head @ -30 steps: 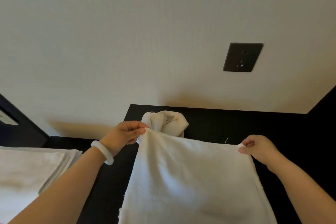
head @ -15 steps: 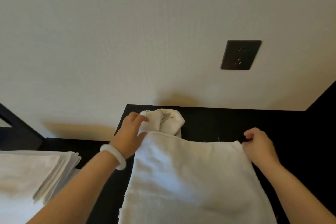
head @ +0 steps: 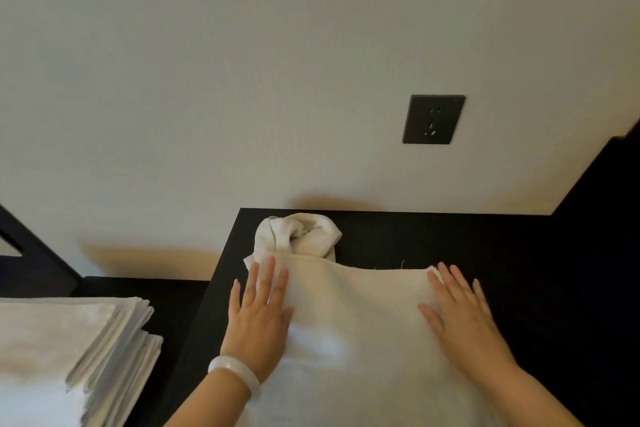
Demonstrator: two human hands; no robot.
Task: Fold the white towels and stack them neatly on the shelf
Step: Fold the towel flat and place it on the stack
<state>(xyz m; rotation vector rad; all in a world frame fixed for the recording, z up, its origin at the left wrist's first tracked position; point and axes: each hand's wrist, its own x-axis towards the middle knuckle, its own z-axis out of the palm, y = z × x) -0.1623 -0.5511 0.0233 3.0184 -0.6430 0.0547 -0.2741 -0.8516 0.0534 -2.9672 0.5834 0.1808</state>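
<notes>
Well, my left hand (head: 259,315) and right hand (head: 464,317) pressed the white towel (head: 356,308), fingers straight and apart; its length ran from my fingertips back toward me.

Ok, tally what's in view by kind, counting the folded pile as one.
Loose towels: 2 (flat towel, bunched towel)
Folded stack: 1
Wall socket: 1
Bracelet: 1
Hands: 2 (left hand, right hand)
Total: 7
</notes>
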